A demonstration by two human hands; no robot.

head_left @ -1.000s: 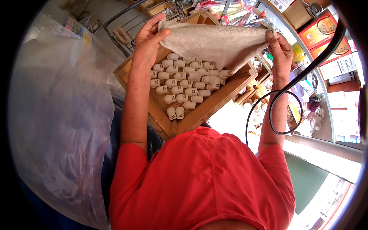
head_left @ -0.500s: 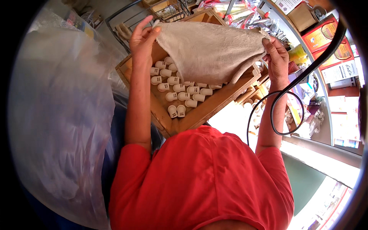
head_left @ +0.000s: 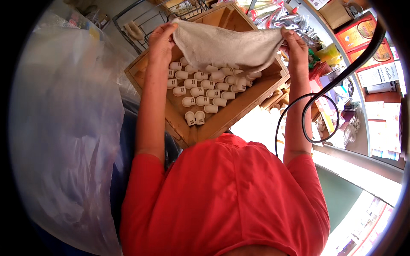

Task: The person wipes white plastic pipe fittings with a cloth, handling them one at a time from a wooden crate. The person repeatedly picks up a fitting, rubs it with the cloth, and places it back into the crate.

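Observation:
My left hand pinches the left corner of a grey-beige cloth, and my right hand grips its right corner between thumb and fingers. The cloth is stretched between them over the back part of a wooden box. On the floor of that box lie several white cup-shaped pieces, many with small dark markings, some grouped more densely toward the right side. The cloth hides some of those at the back.
A black wire rack stands behind the box. Cloudy plastic sheeting covers the left side. At the right, a black cable loops beside my forearm, before shelves holding orange boxes, bags and packages. My red shirt shows below.
Both hands and the cloth have risen slightly since half a second ago, and the cloth's lower edge has lifted, showing more white pieces. My hands still grip the two corners.

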